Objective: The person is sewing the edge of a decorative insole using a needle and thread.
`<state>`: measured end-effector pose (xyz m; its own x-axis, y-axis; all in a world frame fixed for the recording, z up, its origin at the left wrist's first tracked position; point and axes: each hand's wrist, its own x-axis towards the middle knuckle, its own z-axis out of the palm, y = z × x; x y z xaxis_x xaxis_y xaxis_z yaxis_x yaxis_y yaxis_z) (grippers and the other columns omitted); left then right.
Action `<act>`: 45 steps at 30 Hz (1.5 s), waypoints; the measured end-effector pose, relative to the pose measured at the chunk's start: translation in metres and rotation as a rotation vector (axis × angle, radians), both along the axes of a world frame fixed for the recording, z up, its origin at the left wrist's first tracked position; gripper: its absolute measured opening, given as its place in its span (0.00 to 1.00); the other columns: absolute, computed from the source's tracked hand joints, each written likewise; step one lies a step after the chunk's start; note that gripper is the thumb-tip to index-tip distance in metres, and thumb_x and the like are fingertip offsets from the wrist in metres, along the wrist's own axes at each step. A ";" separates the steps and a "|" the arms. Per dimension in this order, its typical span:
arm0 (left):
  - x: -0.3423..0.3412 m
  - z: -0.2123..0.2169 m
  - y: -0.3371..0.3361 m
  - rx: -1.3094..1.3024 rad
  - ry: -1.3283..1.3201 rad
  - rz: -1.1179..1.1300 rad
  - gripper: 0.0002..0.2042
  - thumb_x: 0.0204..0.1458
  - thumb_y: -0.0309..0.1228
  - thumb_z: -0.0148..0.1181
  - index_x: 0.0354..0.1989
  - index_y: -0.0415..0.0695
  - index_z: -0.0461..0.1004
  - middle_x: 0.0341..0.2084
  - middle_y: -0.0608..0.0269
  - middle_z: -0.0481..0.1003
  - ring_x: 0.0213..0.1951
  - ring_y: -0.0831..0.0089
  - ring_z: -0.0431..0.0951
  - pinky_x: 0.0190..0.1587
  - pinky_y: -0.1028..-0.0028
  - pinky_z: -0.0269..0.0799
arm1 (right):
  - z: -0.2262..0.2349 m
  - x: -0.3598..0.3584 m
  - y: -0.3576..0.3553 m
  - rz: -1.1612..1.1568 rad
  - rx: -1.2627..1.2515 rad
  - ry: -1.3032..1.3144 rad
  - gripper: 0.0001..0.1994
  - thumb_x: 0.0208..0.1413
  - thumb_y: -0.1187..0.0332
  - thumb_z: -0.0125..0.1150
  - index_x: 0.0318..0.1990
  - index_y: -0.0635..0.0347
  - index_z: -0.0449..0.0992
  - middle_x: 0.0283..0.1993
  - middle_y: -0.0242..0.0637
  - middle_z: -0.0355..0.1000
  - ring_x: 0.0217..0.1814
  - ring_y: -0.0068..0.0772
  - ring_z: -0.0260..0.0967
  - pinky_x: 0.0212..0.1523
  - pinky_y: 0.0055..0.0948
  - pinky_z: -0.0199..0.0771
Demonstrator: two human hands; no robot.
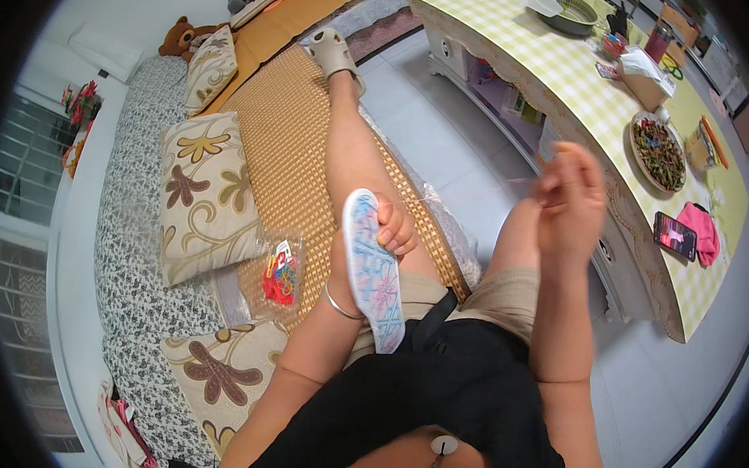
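Note:
My left hand (392, 226) grips a white insole (374, 272) with a blue and pink stitched pattern, held upright over my left thigh. Its fingers wrap around the insole's right edge, and a bangle circles that wrist. Raised over my right knee, my right hand (569, 198) is slightly blurred, with its fingers drawn together. A faint pinkish thread runs leftward from these fingers; whether a needle is there I cannot make out. Beside my left forearm, a clear plastic bag (281, 276) of red, yellow and blue thread lies on the seat.
Patterned cushions (203, 195) lie along the sofa at left, on and beside a woven mat (291, 119). My left leg stretches along the mat. To the right stands a table with a checked cloth (520, 38), carrying a plate of food (657, 151), a phone (675, 236) and a tissue box (645, 83).

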<state>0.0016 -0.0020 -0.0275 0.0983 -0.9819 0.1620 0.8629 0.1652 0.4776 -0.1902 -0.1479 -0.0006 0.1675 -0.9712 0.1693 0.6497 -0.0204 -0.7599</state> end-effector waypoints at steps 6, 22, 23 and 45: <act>-0.001 -0.030 -0.010 -0.205 0.354 -0.370 0.09 0.59 0.37 0.47 0.31 0.46 0.69 0.17 0.69 0.66 0.21 0.76 0.62 0.27 0.77 0.61 | 0.014 0.058 0.064 -0.018 -0.756 0.518 0.06 0.47 0.75 0.60 0.34 0.61 0.74 0.27 0.40 0.73 0.27 0.39 0.73 0.27 0.31 0.72; -0.004 -0.032 -0.002 -0.135 0.338 -0.388 0.10 0.58 0.37 0.48 0.31 0.45 0.69 0.18 0.68 0.67 0.21 0.76 0.63 0.27 0.76 0.61 | 0.014 0.059 0.071 0.017 -0.847 0.526 0.07 0.46 0.82 0.59 0.34 0.63 0.77 0.26 0.36 0.75 0.25 0.34 0.73 0.28 0.28 0.72; -0.003 -0.033 -0.002 -0.127 0.334 -0.384 0.10 0.58 0.37 0.48 0.30 0.45 0.69 0.18 0.67 0.67 0.21 0.76 0.63 0.27 0.76 0.61 | 0.014 0.059 0.071 0.019 -0.843 0.519 0.07 0.46 0.82 0.59 0.34 0.63 0.77 0.25 0.36 0.75 0.25 0.34 0.73 0.28 0.28 0.72; -0.016 0.045 0.015 0.410 -0.481 0.262 0.03 0.55 0.23 0.55 0.33 0.35 0.72 0.27 0.60 0.77 0.28 0.79 0.76 0.34 0.81 0.74 | -0.022 0.050 0.052 0.730 -0.025 0.171 0.05 0.58 0.77 0.54 0.38 0.68 0.74 0.35 0.31 0.73 0.37 0.18 0.69 0.40 0.18 0.71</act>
<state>-0.0141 0.0127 0.0178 0.3511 -0.9268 -0.1330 0.4956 0.0635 0.8662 -0.1407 -0.0955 -0.0222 0.7935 -0.5996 0.1036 0.3775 0.3515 -0.8567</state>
